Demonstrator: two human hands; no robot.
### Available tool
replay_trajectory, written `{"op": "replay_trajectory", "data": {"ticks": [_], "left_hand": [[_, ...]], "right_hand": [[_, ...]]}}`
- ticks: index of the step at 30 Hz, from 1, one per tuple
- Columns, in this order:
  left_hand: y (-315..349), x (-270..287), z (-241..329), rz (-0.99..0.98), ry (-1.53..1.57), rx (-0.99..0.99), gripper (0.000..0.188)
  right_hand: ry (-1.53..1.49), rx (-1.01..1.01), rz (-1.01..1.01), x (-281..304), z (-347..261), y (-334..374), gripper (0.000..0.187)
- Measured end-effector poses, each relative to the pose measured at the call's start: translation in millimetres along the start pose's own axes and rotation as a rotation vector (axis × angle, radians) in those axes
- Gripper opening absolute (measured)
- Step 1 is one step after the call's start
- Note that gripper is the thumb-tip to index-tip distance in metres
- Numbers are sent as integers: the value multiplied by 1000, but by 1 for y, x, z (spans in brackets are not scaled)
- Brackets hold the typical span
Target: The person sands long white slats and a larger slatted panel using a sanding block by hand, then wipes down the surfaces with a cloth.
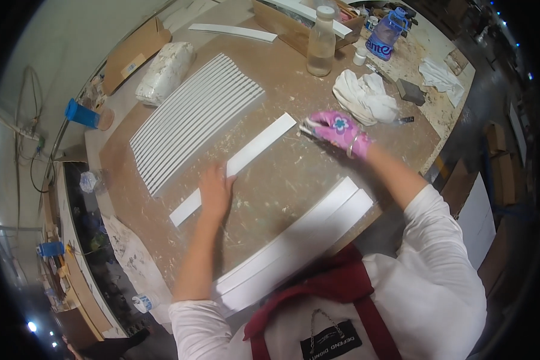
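A long narrow white strip [263,143] lies slantwise across the middle of the brown tabletop. My bare left hand [215,189] is closed over the strip's lower part, fingers on its far side and thumb along the near side. My right hand [340,132], in a pink floral glove, is closed just right of the strip's upper end, apart from it. Something small, pale and dark, shows at its fingertips; its kind cannot be made out. Beyond my left hand, several similar white strips [195,120] lie side by side. Broader white boards [297,243] lie along the near edge.
A glass bottle [321,45], a blue-tinted jug [387,35] and a crumpled white cloth [364,99] stand or lie at the back right. A dark block [410,92] is beside the cloth. A plastic-wrapped white bundle [165,73] and a blue-topped cup [83,113] are at left.
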State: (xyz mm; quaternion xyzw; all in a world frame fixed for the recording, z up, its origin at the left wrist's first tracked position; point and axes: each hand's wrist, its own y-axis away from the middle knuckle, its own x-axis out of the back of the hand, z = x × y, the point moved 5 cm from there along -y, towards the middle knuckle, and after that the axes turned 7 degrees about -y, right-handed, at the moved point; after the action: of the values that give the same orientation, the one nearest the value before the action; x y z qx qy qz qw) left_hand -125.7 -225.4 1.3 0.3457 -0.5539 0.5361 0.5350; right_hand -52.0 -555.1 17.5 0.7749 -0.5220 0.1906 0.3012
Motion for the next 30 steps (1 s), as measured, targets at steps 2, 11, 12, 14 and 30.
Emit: {"op": "replay_trajectory", "data": {"ticks": [2, 11, 12, 14, 30], "left_hand": [[-7, 2, 2, -42, 51, -14, 41], [-4, 8, 3, -33, 27, 8, 40], [-4, 7, 5, -11, 34, 4, 39], [-6, 8, 8, 30, 41, -6, 36], [7, 4, 52, -346, -41, -24, 40]], "right_hand": [[10, 137, 146, 17, -11, -15, 44], [-24, 46, -101, -1, 9, -24, 41], [-75, 20, -41, 4, 10, -29, 41], [-186, -28, 82, 14, -2, -36, 40], [315, 1027, -53, -75, -188, -24, 39]]}}
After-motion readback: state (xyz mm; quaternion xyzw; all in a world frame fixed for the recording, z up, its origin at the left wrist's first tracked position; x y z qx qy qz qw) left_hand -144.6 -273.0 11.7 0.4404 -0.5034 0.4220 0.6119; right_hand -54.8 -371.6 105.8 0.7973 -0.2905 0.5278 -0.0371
